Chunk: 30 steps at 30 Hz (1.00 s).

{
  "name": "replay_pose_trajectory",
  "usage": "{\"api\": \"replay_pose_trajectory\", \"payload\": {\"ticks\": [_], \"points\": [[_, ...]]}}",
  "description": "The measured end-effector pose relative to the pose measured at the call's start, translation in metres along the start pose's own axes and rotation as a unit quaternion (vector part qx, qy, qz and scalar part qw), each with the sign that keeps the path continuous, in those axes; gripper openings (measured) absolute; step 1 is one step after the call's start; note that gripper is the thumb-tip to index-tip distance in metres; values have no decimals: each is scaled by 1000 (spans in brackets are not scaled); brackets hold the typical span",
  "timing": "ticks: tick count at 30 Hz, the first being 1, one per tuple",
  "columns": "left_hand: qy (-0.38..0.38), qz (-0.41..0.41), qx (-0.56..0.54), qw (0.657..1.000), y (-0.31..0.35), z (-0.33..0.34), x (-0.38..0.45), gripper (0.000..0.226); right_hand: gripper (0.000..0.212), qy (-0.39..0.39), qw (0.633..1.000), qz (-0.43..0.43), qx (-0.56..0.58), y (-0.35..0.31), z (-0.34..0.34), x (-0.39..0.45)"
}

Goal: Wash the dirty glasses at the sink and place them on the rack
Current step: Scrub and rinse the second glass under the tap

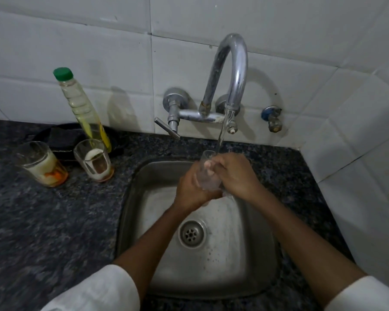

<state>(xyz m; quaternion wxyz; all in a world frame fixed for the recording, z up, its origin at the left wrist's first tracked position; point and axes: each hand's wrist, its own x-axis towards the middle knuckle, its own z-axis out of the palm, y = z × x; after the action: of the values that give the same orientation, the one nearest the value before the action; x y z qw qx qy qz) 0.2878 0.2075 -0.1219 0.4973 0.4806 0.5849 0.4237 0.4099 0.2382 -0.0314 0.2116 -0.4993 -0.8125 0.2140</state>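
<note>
A clear glass [206, 176] is held over the steel sink [133, 198], its mouth under the running stream from the chrome tap [233, 70]. My left hand [192, 187] wraps the glass from the left and below. My right hand [235, 173] grips it from the right, fingers at the rim. Two dirty glasses stand on the dark counter to the left: one [42, 163] with white and orange residue, the other [93, 160] with white and brown residue. No rack is in view.
A bottle [82, 106] of yellow liquid with a green cap leans behind the dirty glasses, beside a dark round object [63, 138]. The sink drain [191, 234] lies below my hands. A small blue valve [271, 117] sits on the tiled wall at right.
</note>
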Motion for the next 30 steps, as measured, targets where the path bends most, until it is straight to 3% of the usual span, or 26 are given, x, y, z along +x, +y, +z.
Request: {"api": "replay_pose_trajectory", "payload": {"ticks": [2,4,6,8,10,12,16,18,20,22,24,25,28,30], "points": [[-141,-71,-90,983,-3,-20,-2,65,44,4,998,-62,26,2,-3,-5],[-200,-146,-141,959,-3,-26,-7,57,43,1,996,-80,28,7,2,-7],[-139,-154,-60,976,2,-21,-8,52,36,29,998,-6,49,13,11,-4],[-44,-96,146,984,14,-18,-3,57,35,70,982,134,109,18,17,-1],[7,-1,380,925,25,-22,-1,68,36,101,907,293,286,22,24,-1],[23,87,421,902,30,-29,2,71,38,102,801,409,426,28,33,0],[27,184,225,956,36,-39,0,65,45,55,630,510,583,43,58,2],[39,197,125,972,35,-36,4,62,47,22,586,519,622,42,67,1],[47,196,69,977,32,-31,10,64,46,2,565,519,641,35,75,2],[44,185,56,980,28,-27,17,65,40,11,565,516,644,27,84,3],[27,174,42,983,29,-29,20,63,35,15,598,519,611,25,95,1],[17,169,38,985,29,-31,20,63,32,18,640,519,566,25,99,-2],[18,172,65,983,26,-44,13,62,24,21,831,467,302,25,98,-9],[51,163,58,984,18,-58,5,65,16,17,916,377,135,15,87,-9]]}}
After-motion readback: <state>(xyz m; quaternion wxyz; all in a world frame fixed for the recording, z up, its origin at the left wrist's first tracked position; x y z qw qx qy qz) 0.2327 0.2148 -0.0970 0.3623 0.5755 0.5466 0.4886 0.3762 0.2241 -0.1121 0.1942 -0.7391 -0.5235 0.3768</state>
